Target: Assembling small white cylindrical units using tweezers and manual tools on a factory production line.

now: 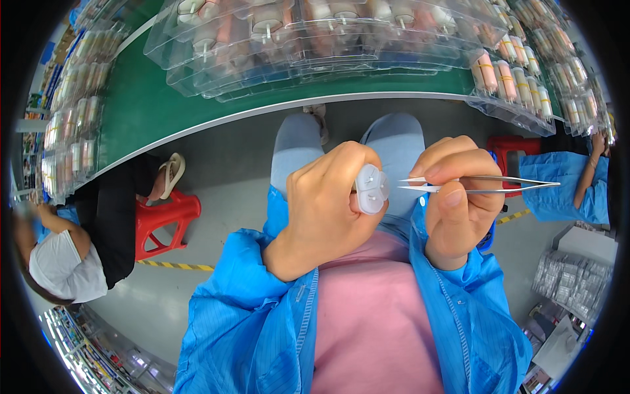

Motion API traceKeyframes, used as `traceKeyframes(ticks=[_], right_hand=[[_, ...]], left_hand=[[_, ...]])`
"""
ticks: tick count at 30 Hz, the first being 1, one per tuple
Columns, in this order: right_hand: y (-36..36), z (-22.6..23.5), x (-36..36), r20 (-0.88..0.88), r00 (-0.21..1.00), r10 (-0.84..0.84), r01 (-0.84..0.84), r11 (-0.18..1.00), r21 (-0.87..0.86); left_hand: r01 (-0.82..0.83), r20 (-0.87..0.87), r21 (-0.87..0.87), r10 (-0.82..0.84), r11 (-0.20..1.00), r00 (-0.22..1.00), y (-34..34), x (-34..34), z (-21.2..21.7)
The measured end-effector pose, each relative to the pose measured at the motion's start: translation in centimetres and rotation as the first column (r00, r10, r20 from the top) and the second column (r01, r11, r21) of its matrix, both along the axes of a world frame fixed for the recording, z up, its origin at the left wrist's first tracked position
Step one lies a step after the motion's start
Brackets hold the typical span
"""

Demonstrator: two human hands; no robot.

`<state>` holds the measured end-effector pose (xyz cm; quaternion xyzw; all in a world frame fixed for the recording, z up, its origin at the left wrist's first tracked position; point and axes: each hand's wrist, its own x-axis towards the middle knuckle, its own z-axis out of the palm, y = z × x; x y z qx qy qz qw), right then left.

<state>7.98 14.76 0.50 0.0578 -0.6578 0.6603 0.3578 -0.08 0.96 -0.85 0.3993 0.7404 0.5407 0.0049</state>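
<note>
My left hand [325, 213] is closed round a small part with a translucent white, lobed end cap [371, 189]. Thin pin-like bits stand on the cap's face; the rest of the part is hidden in my fist. Just to the right, my right hand [459, 190] pinches a pair of metal tweezers [525, 182] between thumb and fingers. Their pale pointed tips are slightly apart and aim left at the cap, with a small gap between. Both hands are above my lap, in front of the table edge.
Ahead is a green table [141, 108] with stacked clear plastic trays [275, 69] of pink and white cylindrical parts. Another tray of parts [508, 82] overhangs the edge at right. People sit on both sides; a red stool [161, 223] stands at left.
</note>
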Motion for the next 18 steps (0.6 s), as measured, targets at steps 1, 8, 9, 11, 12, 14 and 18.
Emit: traceKeyframes(ticks=[1,8,9,11,12,14,18], right_hand=[[-0.18,-0.03,0.01,0.008,1.0,0.007,-0.007,1.0,-0.021],[-0.69,-0.31,0.16,0.032,0.998,0.051,-0.05,0.997,-0.054],[-0.74,-0.37,0.13,0.032,0.998,0.053,-0.051,0.997,-0.054],[-0.81,-0.47,0.06,0.026,0.998,0.05,-0.05,0.999,-0.007],[-0.88,-0.44,0.02,0.027,0.998,0.051,-0.051,0.999,-0.007],[-0.99,-0.36,-0.06,0.026,0.999,0.046,-0.045,0.998,-0.046],[-0.83,-0.31,-0.17,0.05,0.998,0.043,-0.044,0.999,0.026]], left_hand=[[0.004,0.001,0.012,-0.004,1.0,1.0,0.04,0.0,0.0],[-0.008,-0.005,-0.024,0.008,1.0,1.0,0.0,0.07,0.11],[-0.009,-0.005,-0.024,0.009,1.0,1.0,0.03,0.1,0.14],[0.018,0.14,0.043,-0.024,0.999,0.99,0.19,0.18,0.2],[0.017,0.14,0.043,-0.023,0.999,0.99,0.23,0.21,0.16],[0.068,0.286,0.116,-0.099,0.991,0.953,0.27,0.24,0.05],[0.092,0.313,0.106,-0.121,0.99,0.942,0.26,0.14,0.04]])
